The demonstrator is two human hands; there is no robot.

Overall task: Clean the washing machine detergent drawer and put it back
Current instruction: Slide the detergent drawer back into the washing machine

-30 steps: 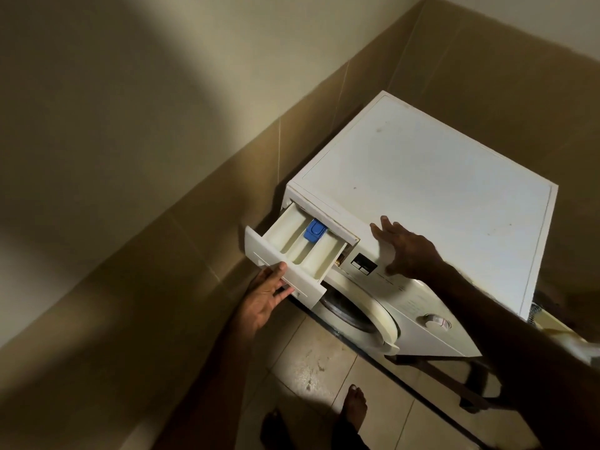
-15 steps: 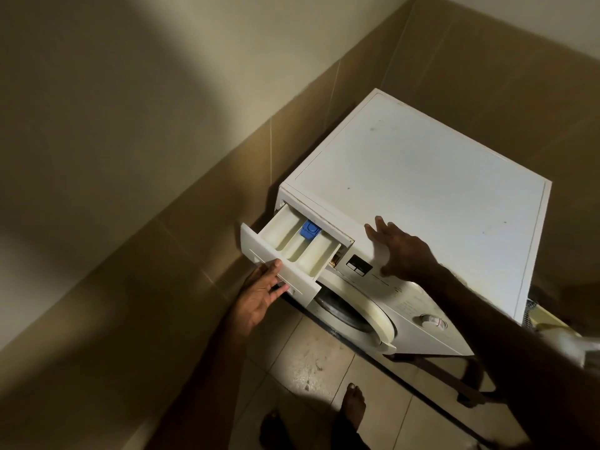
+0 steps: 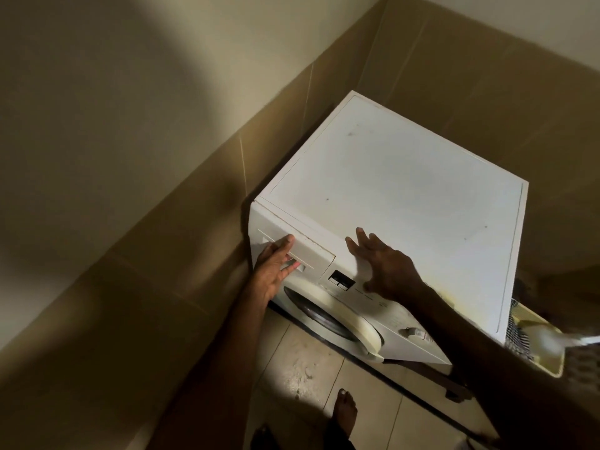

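Drawer (image 3: 293, 246) sits fully in its slot at the top left corner of the washer (image 3: 402, 203) front, face flush with the panel. Left hand (image 3: 276, 266) lies flat on the drawer face, fingers straight and together, tips up at the drawer's upper edge, thumb out toward the handle recess; it presses or touches, grips nothing. Right hand (image 3: 386, 267) rests open on the washer's front top edge, just right of the drawer, fingers spread and straight over the lid, palm over the control panel; holds nothing. The two hands are near each other but apart, with the drawer's right end and the display (image 3: 341, 280) between them.

Display is a small dark rectangle just right of the drawer. Round door (image 3: 331, 316) sits below the drawer, closed, cream rim, dark glass. Dial (image 3: 417, 334) is on the panel further right, partly behind the right forearm. Washer stands in a corner against tan tiled walls; its lid is white with a few small marks. A basket (image 3: 535, 339) with striped cloth is beside the washer on the right, blurred. Tiled floor (image 3: 305, 362) below, lit patch in front of the door. One bare foot (image 3: 345, 409) shows at the bottom edge; a second is mostly in shadow.
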